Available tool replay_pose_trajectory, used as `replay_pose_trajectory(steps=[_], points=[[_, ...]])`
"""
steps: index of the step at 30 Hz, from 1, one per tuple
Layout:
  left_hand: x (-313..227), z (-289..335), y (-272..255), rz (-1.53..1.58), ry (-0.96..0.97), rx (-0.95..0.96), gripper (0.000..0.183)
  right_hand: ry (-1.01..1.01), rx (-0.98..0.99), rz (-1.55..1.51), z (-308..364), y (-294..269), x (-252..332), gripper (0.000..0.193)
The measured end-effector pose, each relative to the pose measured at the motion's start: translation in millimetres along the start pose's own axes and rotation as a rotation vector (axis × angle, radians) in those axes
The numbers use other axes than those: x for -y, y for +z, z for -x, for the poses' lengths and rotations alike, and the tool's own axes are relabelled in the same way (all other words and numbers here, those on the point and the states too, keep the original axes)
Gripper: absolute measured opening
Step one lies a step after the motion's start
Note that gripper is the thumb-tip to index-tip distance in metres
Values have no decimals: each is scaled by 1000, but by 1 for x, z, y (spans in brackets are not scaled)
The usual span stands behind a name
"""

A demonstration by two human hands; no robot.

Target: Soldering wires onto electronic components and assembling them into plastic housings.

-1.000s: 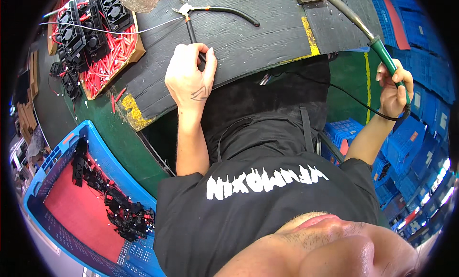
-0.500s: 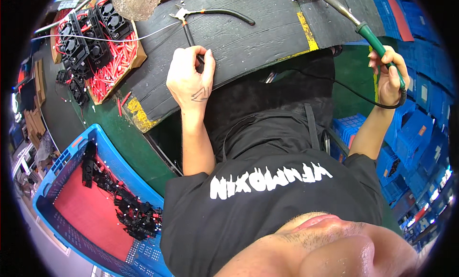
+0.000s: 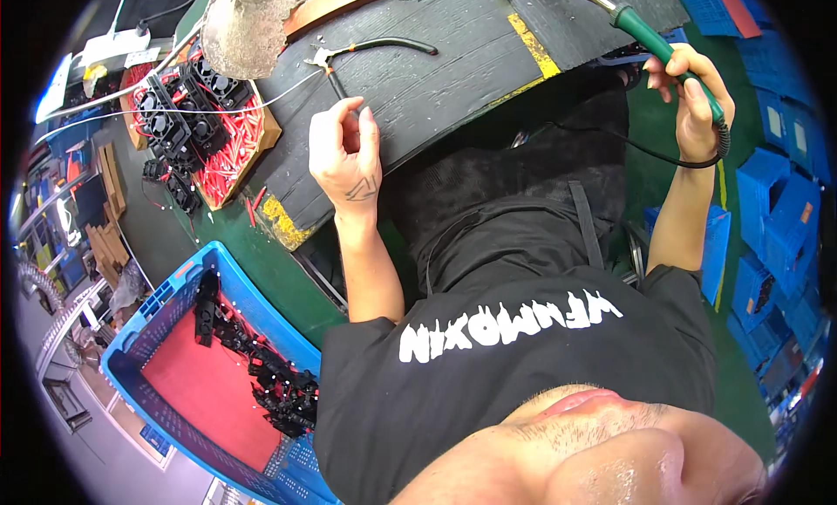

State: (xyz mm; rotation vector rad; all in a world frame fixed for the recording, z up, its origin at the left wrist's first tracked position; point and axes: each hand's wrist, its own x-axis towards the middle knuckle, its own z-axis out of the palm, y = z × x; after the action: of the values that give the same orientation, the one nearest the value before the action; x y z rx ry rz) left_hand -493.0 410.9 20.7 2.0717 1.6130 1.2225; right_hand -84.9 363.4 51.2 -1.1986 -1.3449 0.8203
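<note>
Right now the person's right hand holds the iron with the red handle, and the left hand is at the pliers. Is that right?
Not quite: the iron is green-handled, not red-handled, as the head view shows. The right hand does hold it, and the left hand is at the pliers.

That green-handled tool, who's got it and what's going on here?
The person's right hand holds a green-handled tool, probably a soldering iron; its tip is out of view. The left hand curls around one handle of the open pliers on the dark bench. Black fans lie on red pieces to the left, and a blue crate holds black parts.
</note>
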Motion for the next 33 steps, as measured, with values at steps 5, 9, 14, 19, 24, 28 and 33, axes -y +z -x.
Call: replay_pose_trajectory(steps=[5, 9, 14, 19, 24, 28, 33], points=[[-30, -35, 5, 9, 183, 113, 19, -19, -40, -96, 10, 0, -6, 30], [-52, -78, 29, -69, 389, 179, 15, -65, -74, -101, 14, 9, -5, 27], [-70, -121, 77, -189, 336, 154, 9, -78, -78, -124, 18, 20, -2, 27], [-63, -138, 124, -189, 337, 120, 10, -70, -99, -125, 27, 22, -8, 27], [-43, -139, 151, -170, 378, 109, 15, -84, -142, -155, 30, 30, -12, 26], [-43, -139, 152, -250, 366, 145, 14, -83, -159, -192, 34, 31, -19, 25], [-36, -140, 162, -131, 477, 35, 12, -91, -176, -182, 38, 23, -19, 25]])
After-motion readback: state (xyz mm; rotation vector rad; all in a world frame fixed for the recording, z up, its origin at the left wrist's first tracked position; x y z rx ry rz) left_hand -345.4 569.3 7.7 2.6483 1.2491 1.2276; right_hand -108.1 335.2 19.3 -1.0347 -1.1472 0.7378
